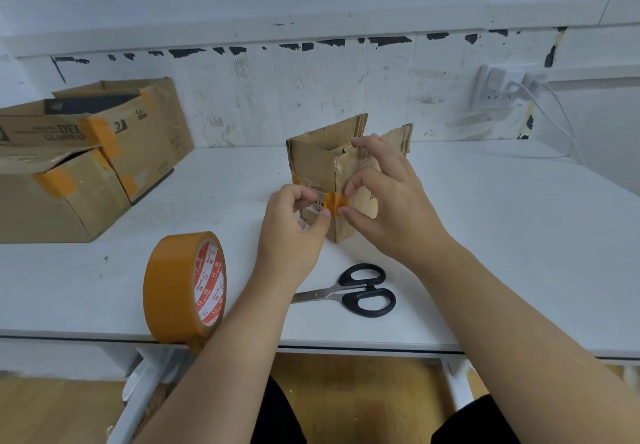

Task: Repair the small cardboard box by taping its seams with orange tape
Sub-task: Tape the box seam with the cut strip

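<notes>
The small box (332, 180) stands mid-surface, its open top flaps up, and my left hand (294, 228) and right hand (384, 194) each pinch the orange strip (335, 203) at its near corner seam, which may crease, while the tape roll (185, 287) at eight o'clock teeters on the surface (485, 253) edge.

We cannot see the lower right face of the small cardboard box (313, 163), which the right hand (391, 197) covers, nor the printing there beyond a few letters. The left hand (294, 228) hides the box's near left corner at the base. The label beside the orange tape strip (335, 203) is too small and too covered for us to read. Left of the box, the big cartons (69, 180) run off the picture's left edge, their lettering cut short. Near the box, the scissors (360, 291) lose their blade tips behind the left forearm. The tape roll (183, 287) carries print too fine for us to read.
</notes>
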`<action>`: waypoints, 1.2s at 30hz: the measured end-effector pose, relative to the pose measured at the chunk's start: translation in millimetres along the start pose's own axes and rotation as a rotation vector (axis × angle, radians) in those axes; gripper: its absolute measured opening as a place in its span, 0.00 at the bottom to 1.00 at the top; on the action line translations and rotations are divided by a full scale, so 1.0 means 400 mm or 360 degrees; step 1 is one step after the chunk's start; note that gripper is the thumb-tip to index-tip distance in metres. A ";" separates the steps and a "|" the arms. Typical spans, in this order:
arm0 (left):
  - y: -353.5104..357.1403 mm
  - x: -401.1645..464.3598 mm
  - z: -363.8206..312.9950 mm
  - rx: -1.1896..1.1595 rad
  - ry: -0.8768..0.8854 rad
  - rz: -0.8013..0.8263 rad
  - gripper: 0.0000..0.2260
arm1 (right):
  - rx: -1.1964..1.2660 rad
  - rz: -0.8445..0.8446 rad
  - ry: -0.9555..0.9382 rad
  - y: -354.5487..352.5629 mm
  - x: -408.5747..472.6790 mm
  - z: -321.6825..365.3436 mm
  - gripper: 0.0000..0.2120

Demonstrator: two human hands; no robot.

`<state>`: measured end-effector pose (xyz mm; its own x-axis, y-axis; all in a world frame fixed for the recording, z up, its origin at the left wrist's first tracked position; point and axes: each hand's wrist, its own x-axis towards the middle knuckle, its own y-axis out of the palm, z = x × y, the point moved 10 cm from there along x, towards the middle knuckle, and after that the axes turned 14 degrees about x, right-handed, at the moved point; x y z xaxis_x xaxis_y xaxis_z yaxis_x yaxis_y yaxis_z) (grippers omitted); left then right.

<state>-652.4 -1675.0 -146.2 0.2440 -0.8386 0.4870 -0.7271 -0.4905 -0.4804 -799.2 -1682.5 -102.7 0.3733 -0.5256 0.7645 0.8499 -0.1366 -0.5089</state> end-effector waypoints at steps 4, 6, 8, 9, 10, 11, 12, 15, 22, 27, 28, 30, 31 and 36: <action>-0.005 0.007 -0.001 -0.0022 -0.0010 -0.0067 0.07 | -0.0026 -0.0006 -0.0017 0.002 0.002 0.000 0.10; -0.009 0.010 -0.008 -0.0009 0.0023 -0.0103 0.07 | -0.0030 -0.0043 -0.0044 -0.004 0.003 0.003 0.09; -0.011 0.013 -0.013 0.0003 0.0037 -0.0129 0.07 | -0.0028 -0.0070 -0.0052 -0.007 0.006 0.005 0.09; -0.010 0.014 -0.012 -0.0002 0.0026 -0.0130 0.05 | -0.0031 -0.0073 -0.0057 -0.006 0.007 0.007 0.09; -0.008 0.015 -0.011 -0.0007 0.0011 -0.0130 0.05 | -0.0034 -0.0076 -0.0066 -0.006 0.009 0.009 0.08; -0.006 0.017 -0.010 -0.0015 -0.0001 -0.0131 0.05 | -0.0036 -0.0082 -0.0074 -0.006 0.010 0.010 0.08; -0.004 0.017 -0.008 -0.0022 -0.0013 -0.0132 0.05 | -0.0032 -0.0092 -0.0079 -0.008 0.012 0.011 0.09; -0.001 0.018 -0.008 -0.0041 -0.0030 -0.0130 0.05 | -0.0003 -0.0132 -0.0075 -0.011 0.016 0.014 0.12; 0.011 0.023 0.004 -0.0232 -0.0122 -0.0062 0.07 | -0.0017 -0.0137 -0.0054 -0.008 0.020 0.005 0.12; 0.021 0.022 0.012 -0.0345 -0.0180 -0.0031 0.08 | -0.0005 -0.0185 -0.0040 -0.014 0.022 0.011 0.11; 0.024 0.022 0.013 -0.0374 -0.0194 -0.0022 0.08 | -0.0005 -0.0184 -0.0026 -0.014 0.023 0.010 0.12; 0.024 0.022 0.012 -0.0382 -0.0189 -0.0019 0.07 | -0.0005 -0.0170 -0.0018 -0.013 0.023 0.010 0.12; 0.023 0.021 0.010 -0.0366 -0.0170 -0.0023 0.07 | 0.0003 -0.0162 -0.0022 -0.012 0.023 0.010 0.12; 0.020 0.024 0.004 -0.0334 -0.0107 -0.0036 0.05 | 0.0027 -0.0148 -0.0031 -0.008 0.023 0.005 0.12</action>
<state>-654.8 -1687.3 -146.6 0.2992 -0.8453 0.4427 -0.8367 -0.4554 -0.3042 -797.7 -1685.2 -93.2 0.2994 -0.4949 0.8158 0.8873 -0.1700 -0.4287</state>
